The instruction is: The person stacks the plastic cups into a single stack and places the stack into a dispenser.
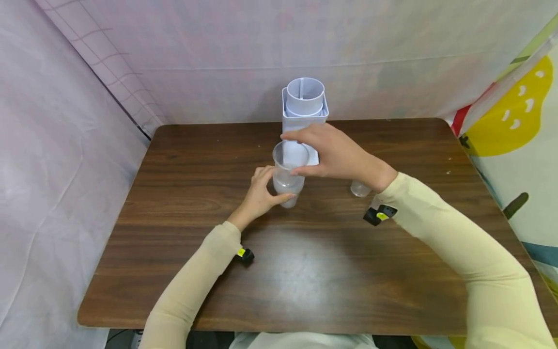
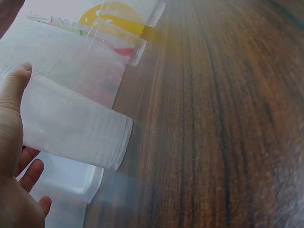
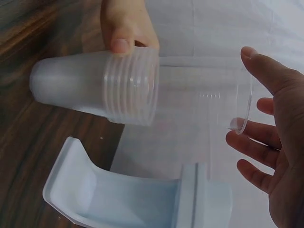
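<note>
One stack of clear cups (image 3: 80, 83) just in front of the white holder (image 1: 302, 123)

From my remote seat I see a dark brown wood-grain table (image 1: 209, 194) with rounded corners, the holder standing near its far edge. A pale curtain (image 1: 218, 63) hangs behind the holder; another white sheet (image 1: 43, 160) closes off the far left of it, and a printed cloth (image 1: 514, 169) hangs far to its right, with a big yellow shape, some red and some green.

I count one holder, with one round tube (image 1: 305, 101) set in its top. Nearer the person than the holder, and slightly left of it, is the stack, upright or nearly so; I can't tell whether its base touches the wood. Several rims sit tightly nested, too close for me to number. One upper cup (image 3: 199, 92) rises partly out of it. Two loose cups (image 2: 118, 45) stand to the holder's right.

My left hand (image 1: 259, 194) is wrapped around the stack, thumb on the near side. My right hand (image 1: 337, 152), in front of the holder, pinches the upper cup's rim between thumb and fingers. Pale yellow sleeves (image 1: 453, 242) cover both arms, and each wrist carries one black camera (image 1: 247, 257) whose yellow patch is too small to read.
</note>
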{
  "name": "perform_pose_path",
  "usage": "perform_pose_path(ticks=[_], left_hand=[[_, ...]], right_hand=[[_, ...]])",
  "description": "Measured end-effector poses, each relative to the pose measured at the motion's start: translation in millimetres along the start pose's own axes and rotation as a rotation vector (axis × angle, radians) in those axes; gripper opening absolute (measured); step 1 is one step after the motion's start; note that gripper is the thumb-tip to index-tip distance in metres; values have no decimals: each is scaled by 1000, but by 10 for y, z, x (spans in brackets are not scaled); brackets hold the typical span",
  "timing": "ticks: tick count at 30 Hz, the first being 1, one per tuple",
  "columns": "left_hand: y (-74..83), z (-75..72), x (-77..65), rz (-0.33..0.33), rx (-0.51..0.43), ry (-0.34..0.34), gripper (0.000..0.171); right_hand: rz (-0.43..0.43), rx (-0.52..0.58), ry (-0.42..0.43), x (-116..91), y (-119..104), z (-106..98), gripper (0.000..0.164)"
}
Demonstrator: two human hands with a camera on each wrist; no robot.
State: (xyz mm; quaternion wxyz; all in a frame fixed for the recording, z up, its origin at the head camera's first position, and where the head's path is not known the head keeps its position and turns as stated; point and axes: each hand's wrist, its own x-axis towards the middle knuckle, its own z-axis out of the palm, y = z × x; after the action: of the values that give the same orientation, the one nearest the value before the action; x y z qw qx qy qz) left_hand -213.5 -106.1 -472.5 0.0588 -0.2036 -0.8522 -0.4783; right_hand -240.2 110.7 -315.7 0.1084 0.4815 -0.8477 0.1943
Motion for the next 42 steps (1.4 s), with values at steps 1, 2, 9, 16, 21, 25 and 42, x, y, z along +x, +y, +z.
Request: perform_pose_path(ticks=[1,2,9,16,21,25,42], left_hand=[[0,1,-2,-1,1,-2,63],[1,1,-5,-3,1,-2,63],[-4,6,-18,-2,6,-2,65],[-6,11,-15,-13,2,-10,66],[-11,11,-16,-8,1,-6,62],[-13,15,-15,1,1,3,62],[3,1,-29,-17,11,-19,72]], right_hand=[[1,-2,-3,-5,4,19,72],[2,-1,-6,-11,4,35,72],[24,-10,-52,-55,30,152,74],[30,-15,-87,-77,24,260,74],[33,-22,-107,-99,40,350,74],[32,-23,-109,-119,56,418,74],[77,-15,-120,-184,120,570,74]])
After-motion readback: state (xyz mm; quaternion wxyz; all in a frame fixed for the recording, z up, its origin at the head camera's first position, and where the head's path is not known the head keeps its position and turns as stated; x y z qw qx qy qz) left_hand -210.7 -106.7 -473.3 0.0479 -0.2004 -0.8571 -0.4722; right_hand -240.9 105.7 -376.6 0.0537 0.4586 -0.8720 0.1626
